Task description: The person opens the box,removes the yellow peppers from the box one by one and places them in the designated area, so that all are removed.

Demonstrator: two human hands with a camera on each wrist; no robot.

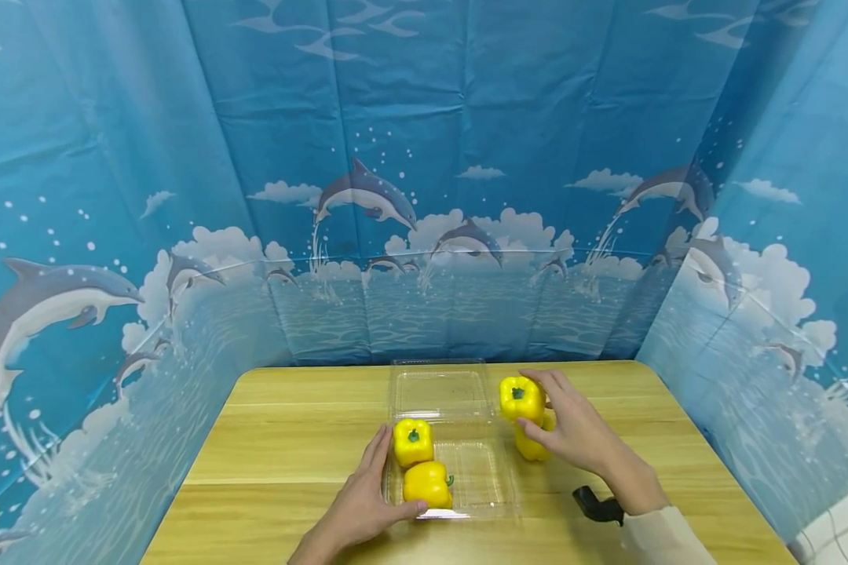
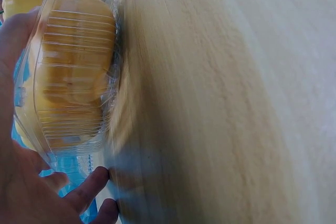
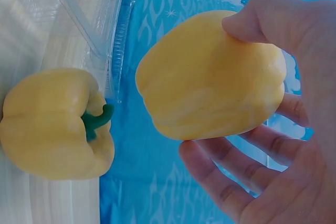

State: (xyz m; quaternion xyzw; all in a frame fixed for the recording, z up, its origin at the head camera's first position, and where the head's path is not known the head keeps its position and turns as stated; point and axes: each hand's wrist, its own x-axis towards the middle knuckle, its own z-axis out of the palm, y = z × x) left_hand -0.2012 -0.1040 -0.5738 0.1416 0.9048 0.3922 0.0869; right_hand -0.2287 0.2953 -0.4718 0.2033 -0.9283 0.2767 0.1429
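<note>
My right hand (image 1: 572,428) pinches a yellow bell pepper (image 1: 520,399) between thumb and fingers, its green stem facing my head. It is raised off the table, right of a clear plastic clamshell container (image 1: 477,479). Beneath it and partly hidden, another yellow bell pepper (image 3: 55,124) lies on the table with its stem sideways. Inside the container's left half sit two more: one stem-up (image 1: 413,443) at the back, one on its side (image 1: 427,484) in front. My left hand (image 1: 367,494) holds the container's left front corner, thumb at the front rim, fingers along the left side.
The container's lid (image 1: 440,392) lies folded open toward the back edge of the wooden table (image 1: 290,439). A black curved object (image 1: 597,504) is beside my right wrist. Blue dolphin-print curtains (image 1: 410,306) stand around the back and sides.
</note>
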